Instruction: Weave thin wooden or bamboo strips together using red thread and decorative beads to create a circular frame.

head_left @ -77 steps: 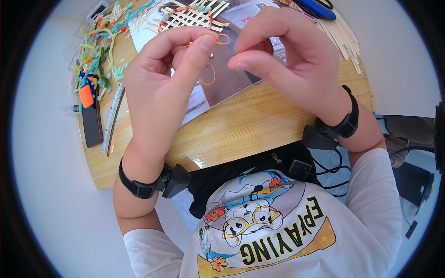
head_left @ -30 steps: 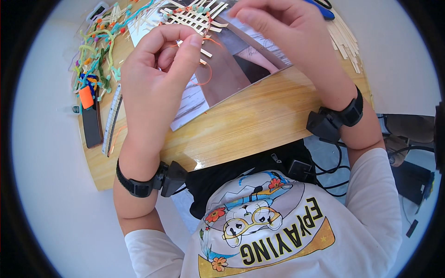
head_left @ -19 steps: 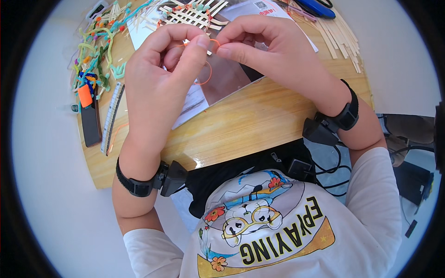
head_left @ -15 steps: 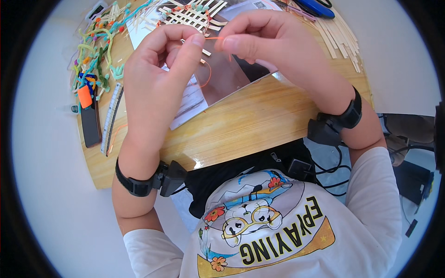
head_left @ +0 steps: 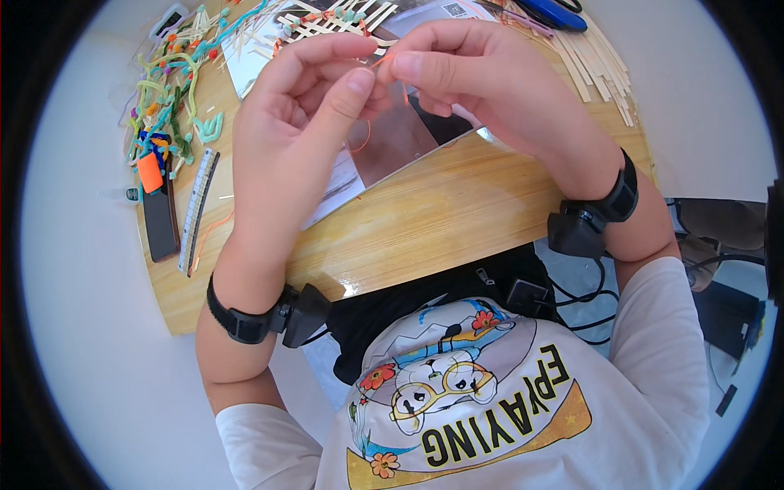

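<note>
A thin orange cord is pinched between the thumb and forefinger of my right hand, and a short end hangs below them. My left hand is beside those fingertips, its thumb and forefinger parted around a short stretch of cord. Its other fingers are curled and partly hidden. A loop of the cord curves out beneath the left hand. Just behind the hands, partly covered by them, lies a lattice of pale flat strips with orange and green beads or cord along its edge.
A glossy printed sheet lies under the hands on the wooden table. Colourful fuzzy stems, a dark phone-like slab and a ruler are at left. Loose pale strips and a blue-handled tool sit at far right.
My left thumb and forefinger have parted, and the left hand has moved right, close against the right fingertips. The taut cord between the hands has shortened. The right hand stays pinched.
</note>
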`<control>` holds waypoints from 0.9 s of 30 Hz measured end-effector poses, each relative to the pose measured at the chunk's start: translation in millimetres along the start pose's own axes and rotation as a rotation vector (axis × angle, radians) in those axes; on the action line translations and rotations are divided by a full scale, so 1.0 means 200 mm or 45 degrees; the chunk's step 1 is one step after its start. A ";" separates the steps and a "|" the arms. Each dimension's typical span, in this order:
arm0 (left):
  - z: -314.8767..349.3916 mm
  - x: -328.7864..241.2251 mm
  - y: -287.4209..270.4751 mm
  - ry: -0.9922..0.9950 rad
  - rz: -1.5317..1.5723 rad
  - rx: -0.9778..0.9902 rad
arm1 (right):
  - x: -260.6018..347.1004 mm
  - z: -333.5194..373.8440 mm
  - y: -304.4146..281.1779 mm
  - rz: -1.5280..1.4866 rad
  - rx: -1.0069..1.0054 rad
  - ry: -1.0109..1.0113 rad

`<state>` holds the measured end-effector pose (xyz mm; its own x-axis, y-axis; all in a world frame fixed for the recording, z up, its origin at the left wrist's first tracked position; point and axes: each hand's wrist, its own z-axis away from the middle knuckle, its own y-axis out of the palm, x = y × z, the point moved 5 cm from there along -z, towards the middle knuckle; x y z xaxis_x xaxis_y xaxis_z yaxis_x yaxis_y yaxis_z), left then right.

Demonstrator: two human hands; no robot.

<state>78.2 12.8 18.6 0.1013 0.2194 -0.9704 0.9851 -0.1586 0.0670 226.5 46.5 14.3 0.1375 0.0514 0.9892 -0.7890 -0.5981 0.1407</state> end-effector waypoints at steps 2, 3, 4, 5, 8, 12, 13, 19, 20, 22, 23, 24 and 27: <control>0.01 -0.01 -0.01 0.190 -0.200 -0.026 | -0.03 0.00 0.00 -0.122 -0.028 0.027; 0.03 -0.04 -0.01 0.379 -0.402 -0.055 | -0.04 0.00 0.01 -0.285 0.008 0.061; 0.03 -0.04 -0.01 0.379 -0.402 -0.055 | -0.05 0.00 0.02 -0.447 0.045 0.096; 0.04 -0.07 0.00 0.470 -0.573 -0.052 | -0.05 0.01 0.03 -0.447 0.045 0.097; 0.06 -0.13 0.03 0.661 -0.835 -0.059 | -0.07 0.03 0.07 -0.562 0.076 0.158; 0.08 -0.16 0.05 1.026 -1.116 -0.052 | -0.08 0.04 0.11 -0.646 0.089 0.166; 0.07 -0.15 0.04 1.024 -1.119 -0.052 | -0.08 0.04 0.11 -0.659 0.087 0.168; 0.11 -0.16 0.05 1.276 -1.189 -0.068 | -0.07 0.06 0.13 -0.712 0.261 0.100; 0.12 -0.16 0.04 1.297 -1.189 -0.080 | -0.06 0.06 0.14 -0.716 0.265 0.100; 0.12 -0.16 0.04 1.316 -1.192 -0.091 | -0.07 0.05 0.15 -0.746 0.154 0.149; 0.12 -0.17 0.04 1.306 -1.209 -0.090 | -0.07 0.05 0.14 -0.745 0.151 0.148; 0.12 -0.17 0.04 1.295 -1.226 -0.089 | -0.07 0.05 0.14 -0.689 0.183 0.125; 0.11 -0.19 0.06 1.141 -1.142 -0.055 | -0.05 0.06 0.15 -0.639 0.206 0.093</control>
<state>83.6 -19.8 51.5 -0.5599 0.8080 -0.1831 0.7584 0.4109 -0.5059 208.5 18.9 7.2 0.4279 0.4148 0.8030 -0.5337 -0.6011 0.5949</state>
